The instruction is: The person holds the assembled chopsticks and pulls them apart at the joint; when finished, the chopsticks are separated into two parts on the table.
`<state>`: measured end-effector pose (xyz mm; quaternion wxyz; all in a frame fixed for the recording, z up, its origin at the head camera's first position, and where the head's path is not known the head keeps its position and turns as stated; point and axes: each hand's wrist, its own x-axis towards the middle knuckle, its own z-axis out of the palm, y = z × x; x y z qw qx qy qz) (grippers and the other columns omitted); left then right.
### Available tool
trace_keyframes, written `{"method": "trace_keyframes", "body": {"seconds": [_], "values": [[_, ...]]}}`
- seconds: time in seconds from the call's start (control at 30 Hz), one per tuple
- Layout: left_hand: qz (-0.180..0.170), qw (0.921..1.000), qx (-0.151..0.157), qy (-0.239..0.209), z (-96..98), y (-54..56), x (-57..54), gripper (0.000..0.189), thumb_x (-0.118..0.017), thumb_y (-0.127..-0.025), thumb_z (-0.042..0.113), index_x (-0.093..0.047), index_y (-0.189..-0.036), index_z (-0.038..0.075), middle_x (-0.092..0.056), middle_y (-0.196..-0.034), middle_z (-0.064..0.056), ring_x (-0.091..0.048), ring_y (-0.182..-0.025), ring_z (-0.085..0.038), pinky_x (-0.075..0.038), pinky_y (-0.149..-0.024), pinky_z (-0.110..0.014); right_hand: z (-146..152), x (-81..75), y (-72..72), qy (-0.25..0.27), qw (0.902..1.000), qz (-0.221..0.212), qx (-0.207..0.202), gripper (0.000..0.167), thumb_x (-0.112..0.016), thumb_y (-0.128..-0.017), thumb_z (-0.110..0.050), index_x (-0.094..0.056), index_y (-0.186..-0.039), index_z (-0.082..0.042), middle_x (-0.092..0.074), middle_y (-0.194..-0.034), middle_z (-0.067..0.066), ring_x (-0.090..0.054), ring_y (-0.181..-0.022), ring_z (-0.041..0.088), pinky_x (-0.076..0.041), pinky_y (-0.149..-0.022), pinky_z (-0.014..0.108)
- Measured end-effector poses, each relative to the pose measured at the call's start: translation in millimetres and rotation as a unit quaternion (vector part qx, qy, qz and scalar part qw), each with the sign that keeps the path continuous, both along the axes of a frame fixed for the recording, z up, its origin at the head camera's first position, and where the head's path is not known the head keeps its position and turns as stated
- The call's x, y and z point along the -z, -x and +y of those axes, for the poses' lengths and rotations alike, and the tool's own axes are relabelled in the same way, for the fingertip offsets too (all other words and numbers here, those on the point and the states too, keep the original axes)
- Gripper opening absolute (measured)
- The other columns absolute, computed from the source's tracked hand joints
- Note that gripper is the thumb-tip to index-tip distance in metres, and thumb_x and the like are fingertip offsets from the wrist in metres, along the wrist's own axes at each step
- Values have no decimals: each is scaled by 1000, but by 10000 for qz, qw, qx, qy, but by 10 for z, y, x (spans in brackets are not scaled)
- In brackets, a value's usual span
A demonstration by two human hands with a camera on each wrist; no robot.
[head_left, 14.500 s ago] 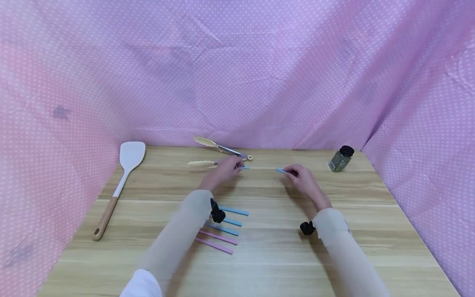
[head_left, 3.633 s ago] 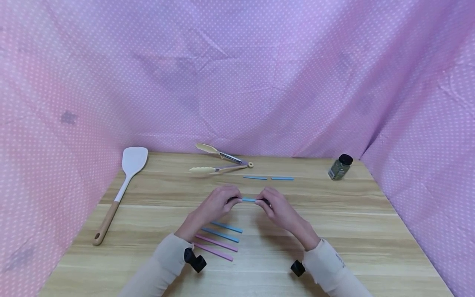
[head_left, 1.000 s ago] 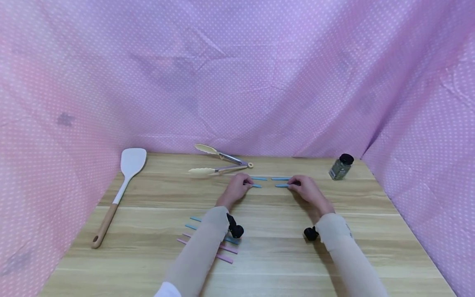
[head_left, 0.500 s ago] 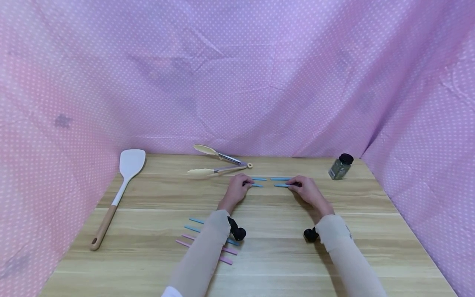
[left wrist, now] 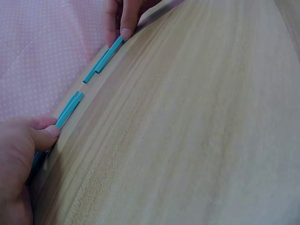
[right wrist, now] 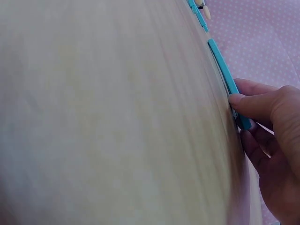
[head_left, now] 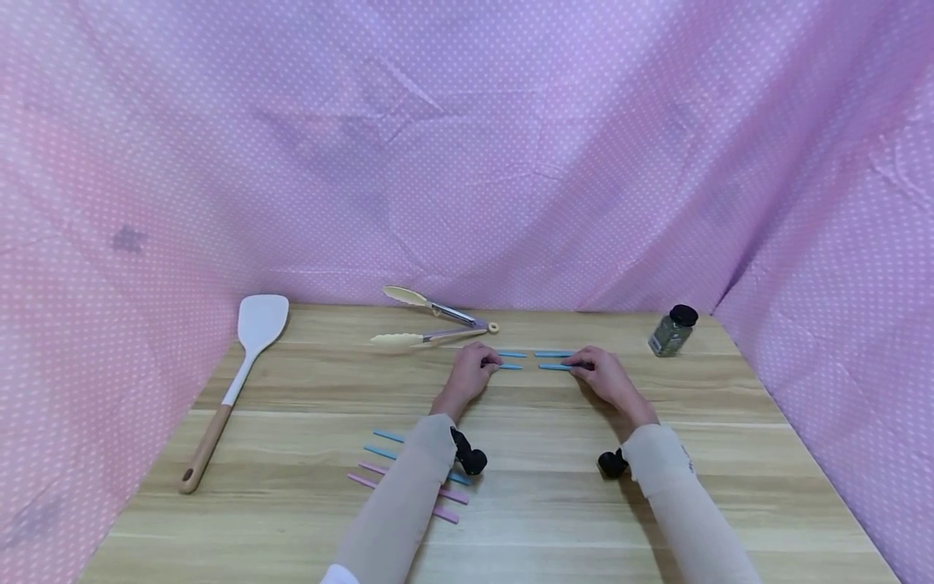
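My left hand [head_left: 467, 375] pinches a short blue chopstick piece [head_left: 511, 367] low at the table's far side. Across a small gap, my right hand [head_left: 601, 377] pinches a matching blue chopstick piece [head_left: 554, 367], its thumb and fingers around it in the right wrist view. Just behind them lie two more short pieces in line, a left blue piece [head_left: 514, 354] and a right blue piece [head_left: 551, 354]. Under my left forearm are longer blue chopsticks [head_left: 379, 450] and pink chopsticks [head_left: 454, 495], partly hidden by the sleeve.
Tongs [head_left: 452, 315] with cream tips lie spread behind my left hand. A jar [head_left: 672, 332] with a black lid leans or stands at the far right. At the left lies a white spatula [head_left: 260, 324] with a wooden handle. Polka-dot cloth [head_left: 467, 162] borders the table.
Earlier both hands gripped one blue chopstick near the middle. It is now two pieces, carried apart to the row in front of the first pair. Over the last second the hands barely shift.
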<state>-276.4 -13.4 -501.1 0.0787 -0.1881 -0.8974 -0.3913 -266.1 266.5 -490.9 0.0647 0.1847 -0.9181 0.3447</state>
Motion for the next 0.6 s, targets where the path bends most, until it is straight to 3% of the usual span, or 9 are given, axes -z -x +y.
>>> {"method": "trace_keyframes", "body": {"seconds": [0.6], "values": [[-28, 9995, 115, 291, 29, -11, -30, 12, -62, -90, 3, -73, -92, 8, -65, -98, -7, -57, -100, -25, -44, -92, -38, 10, 5, 10, 51, 9999, -144, 40, 16, -66, -88, -3, -74, -102, -6, -66, -104, 12, -61, -102, 33, -47, -91, 49]]}}
